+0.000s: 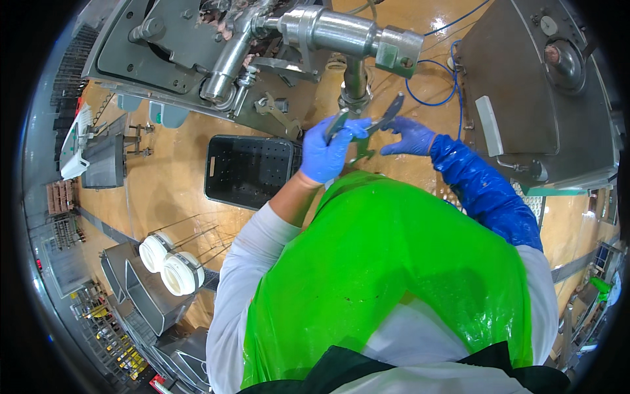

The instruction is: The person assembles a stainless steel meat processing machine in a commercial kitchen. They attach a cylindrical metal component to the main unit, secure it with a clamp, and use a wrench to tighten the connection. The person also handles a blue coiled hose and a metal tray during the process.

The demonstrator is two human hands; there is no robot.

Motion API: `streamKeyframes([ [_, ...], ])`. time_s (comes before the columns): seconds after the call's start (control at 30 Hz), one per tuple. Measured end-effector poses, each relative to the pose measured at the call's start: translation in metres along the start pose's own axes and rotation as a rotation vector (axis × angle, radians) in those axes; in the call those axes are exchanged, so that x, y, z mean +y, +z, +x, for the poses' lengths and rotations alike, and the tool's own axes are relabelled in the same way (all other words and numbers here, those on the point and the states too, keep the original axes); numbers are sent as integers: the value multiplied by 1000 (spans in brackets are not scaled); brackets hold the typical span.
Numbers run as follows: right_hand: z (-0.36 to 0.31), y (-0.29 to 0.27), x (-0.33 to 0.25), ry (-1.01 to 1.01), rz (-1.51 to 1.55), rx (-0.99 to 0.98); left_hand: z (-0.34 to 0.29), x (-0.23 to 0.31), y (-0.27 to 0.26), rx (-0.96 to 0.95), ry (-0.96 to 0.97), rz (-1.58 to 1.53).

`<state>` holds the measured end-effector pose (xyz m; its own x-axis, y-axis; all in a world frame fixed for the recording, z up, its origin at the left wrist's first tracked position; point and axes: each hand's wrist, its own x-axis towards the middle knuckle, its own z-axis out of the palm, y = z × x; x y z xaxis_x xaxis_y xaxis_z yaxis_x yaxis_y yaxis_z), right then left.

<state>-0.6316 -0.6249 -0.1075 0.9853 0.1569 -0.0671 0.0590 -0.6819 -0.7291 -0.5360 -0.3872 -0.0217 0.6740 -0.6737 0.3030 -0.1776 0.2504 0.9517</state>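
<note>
My left hand, in a blue glove, is closed round a grey metal piece with several blade-like arms. Its kind I cannot make out. One arm juts up past my left fingers and another slants up to the right. My right hand, also gloved in blue, is beside that slanted arm, thumb stretched out and apart from the fingers. The arm overlaps its fingertips; whether they touch is unclear. Just beyond the hands, a steel post carries a thick steel cylinder on the machine.
A steel machine with meat scraps stands ahead to the left. Under its edge sits a black crate. To the right is a large steel cabinet. A blue hose crosses the floor; white round parts are at lower left.
</note>
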Motion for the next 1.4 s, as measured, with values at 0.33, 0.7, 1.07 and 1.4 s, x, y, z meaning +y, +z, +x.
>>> streamKeyframes([
  [0.33, -13, 18, 49, 159, 303, -420, 17, -50, 27, 95, -220, -226],
  [0.7, -12, 1, 79, 305, 515, -436, 21, -106, 34, 64, -281, -138],
  [1.07, -13, 6, 153, 298, 542, -806, 24, -195, 129, 785, -446, -731],
  [1.4, -12, -34, 141, 288, 578, -634, -21, -210, 183, 462, -660, -401],
])
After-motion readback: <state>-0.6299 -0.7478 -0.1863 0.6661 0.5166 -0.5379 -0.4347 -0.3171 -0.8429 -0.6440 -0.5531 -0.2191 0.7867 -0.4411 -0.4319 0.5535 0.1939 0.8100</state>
